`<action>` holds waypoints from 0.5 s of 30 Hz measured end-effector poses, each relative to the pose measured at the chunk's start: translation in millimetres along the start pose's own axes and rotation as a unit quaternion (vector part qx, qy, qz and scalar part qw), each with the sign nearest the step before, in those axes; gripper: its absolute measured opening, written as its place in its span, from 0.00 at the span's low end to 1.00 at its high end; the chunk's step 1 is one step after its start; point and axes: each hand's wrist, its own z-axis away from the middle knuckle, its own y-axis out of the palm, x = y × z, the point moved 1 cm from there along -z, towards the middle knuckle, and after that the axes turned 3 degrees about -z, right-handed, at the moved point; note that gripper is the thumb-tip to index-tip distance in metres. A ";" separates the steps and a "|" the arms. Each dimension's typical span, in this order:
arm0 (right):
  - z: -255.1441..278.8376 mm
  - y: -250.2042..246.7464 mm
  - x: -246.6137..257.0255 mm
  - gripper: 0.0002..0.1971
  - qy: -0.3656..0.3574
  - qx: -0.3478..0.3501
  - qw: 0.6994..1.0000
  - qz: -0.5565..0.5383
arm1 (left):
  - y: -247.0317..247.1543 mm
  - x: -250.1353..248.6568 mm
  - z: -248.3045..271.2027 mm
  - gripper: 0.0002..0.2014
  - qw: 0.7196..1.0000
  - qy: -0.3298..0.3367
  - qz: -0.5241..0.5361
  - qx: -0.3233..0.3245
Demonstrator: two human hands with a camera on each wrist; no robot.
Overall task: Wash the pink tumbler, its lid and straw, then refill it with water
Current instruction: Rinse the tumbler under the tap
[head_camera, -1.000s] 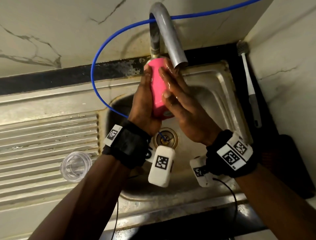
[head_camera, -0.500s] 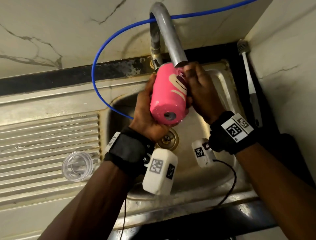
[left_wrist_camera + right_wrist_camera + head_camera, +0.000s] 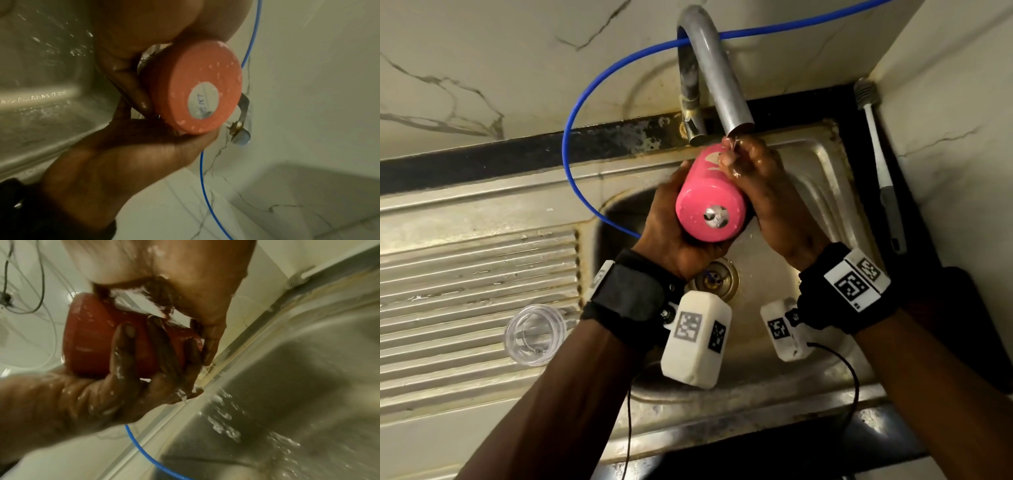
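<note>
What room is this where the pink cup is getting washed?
Most likely a kitchen: a steel sink with a ribbed draining board, a curved tap on a marble-look wall, and a dish brush beside it.

A home kitchen: a steel sink (image 3: pixel 822 192) with a ribbed drainboard (image 3: pixel 476 281) on its left, a curved tap (image 3: pixel 717 68) (water running), marble-veined walls (image 3: pixel 500 61), a brush (image 3: pixel 876 150) at the far right.
</note>
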 end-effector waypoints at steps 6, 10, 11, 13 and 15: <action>-21.3 -12.0 -11.8 0.10 0.017 -0.083 0.996 0.033 | 6.5 2.5 4.1 0.22 0.995 0.067 -0.079 -0.009; -15.4 -11.9 -12.5 0.09 0.060 -0.072 0.996 0.003 | 4.1 1.3 -2.4 0.21 0.997 0.031 -0.067 -0.019; -10.0 -11.0 -11.4 0.08 0.068 -0.066 0.995 -0.018 | 0.8 0.3 -6.6 0.26 0.997 0.028 -0.066 -0.032; 3.3 -9.5 -7.6 0.11 0.070 -0.055 0.995 -0.044 | -6.3 -4.0 -14.6 0.34 0.996 0.031 -0.052 -0.062; 16.7 -8.5 -1.1 0.15 0.077 -0.043 0.994 -0.068 | -12.0 -6.4 -19.3 0.36 0.996 0.031 -0.037 -0.074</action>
